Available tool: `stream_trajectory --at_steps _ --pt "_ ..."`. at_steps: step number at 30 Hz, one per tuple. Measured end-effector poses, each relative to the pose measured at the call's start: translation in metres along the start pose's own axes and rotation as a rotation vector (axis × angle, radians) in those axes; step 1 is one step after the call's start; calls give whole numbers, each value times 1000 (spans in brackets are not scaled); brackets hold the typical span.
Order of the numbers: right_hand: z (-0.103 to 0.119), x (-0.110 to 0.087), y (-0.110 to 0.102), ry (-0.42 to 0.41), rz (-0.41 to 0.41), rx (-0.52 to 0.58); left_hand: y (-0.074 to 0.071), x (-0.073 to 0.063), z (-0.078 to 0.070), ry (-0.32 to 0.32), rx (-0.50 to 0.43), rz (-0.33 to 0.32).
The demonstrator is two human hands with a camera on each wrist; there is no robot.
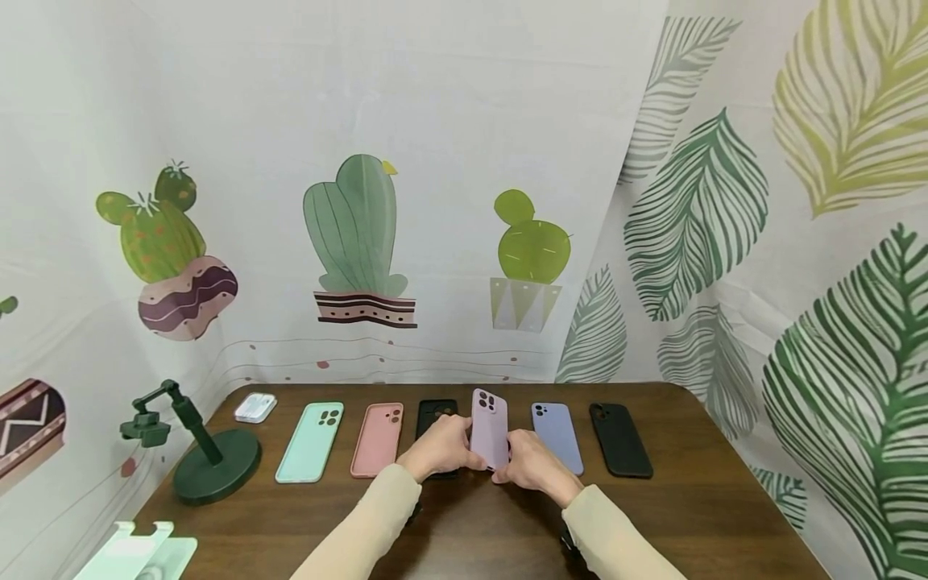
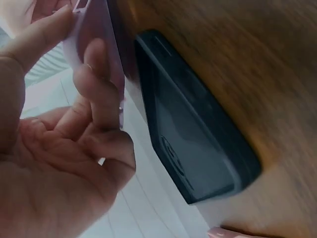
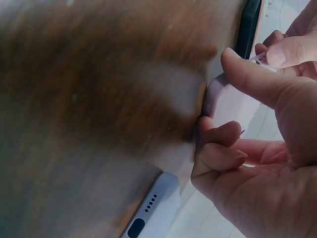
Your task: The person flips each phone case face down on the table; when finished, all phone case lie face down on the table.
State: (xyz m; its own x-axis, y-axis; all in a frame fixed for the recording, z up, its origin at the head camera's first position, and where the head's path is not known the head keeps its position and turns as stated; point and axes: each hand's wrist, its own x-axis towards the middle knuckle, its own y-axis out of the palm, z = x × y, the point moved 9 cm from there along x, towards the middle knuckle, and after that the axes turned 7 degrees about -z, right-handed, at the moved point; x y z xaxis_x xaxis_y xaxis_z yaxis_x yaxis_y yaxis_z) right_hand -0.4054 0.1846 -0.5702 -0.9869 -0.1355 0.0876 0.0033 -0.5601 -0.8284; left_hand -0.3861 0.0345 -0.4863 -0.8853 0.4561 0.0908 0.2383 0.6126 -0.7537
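Observation:
Both hands hold a lilac phone case (image 1: 489,431), tilted up at the middle of the row. My left hand (image 1: 444,445) grips its left edge low down, and my right hand (image 1: 535,463) grips the lower right corner between thumb and fingers. Behind the left hand lies a black phone case (image 1: 433,408), partly hidden in the head view; the left wrist view shows its hollow inside. A blue phone case (image 1: 557,439) lies just right of the right hand, its end with small holes showing in the right wrist view.
On the brown table (image 1: 478,540) lie a mint phone case (image 1: 310,443), a pink one (image 1: 378,441) and, far right, another black one (image 1: 621,441). A small white box (image 1: 255,408) and a dark green stand (image 1: 217,467) are at the left. Near front left is a mint holder (image 1: 138,556).

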Motion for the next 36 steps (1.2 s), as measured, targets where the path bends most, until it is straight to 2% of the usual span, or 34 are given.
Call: stream_trajectory --at_steps 8,13,16,18,25,28,33,35,36 --pt "-2 -1 -3 -17 -5 -54 0 -2 -6 -10 128 -63" --pt "-2 -4 -7 28 18 -49 2 -3 -9 -28 152 -76" --pt "1 -7 -11 26 20 -49 5 -2 -8 -37 150 -73" --pt "0 -8 -12 26 21 -57 9 1 -4 -41 138 -68" --pt "-5 -6 -9 -21 -18 -73 48 31 45 -15 200 -51" --pt "-7 -6 -8 -17 -11 -91 55 35 51 -35 221 -40" --pt "-11 -5 -7 -2 3 -109 55 33 47 -49 254 -38" --pt "-13 -3 -6 -11 -2 -107 53 30 43 -45 255 -49" --pt "-12 -3 -7 -21 -11 -104 48 26 37 -48 246 -53"
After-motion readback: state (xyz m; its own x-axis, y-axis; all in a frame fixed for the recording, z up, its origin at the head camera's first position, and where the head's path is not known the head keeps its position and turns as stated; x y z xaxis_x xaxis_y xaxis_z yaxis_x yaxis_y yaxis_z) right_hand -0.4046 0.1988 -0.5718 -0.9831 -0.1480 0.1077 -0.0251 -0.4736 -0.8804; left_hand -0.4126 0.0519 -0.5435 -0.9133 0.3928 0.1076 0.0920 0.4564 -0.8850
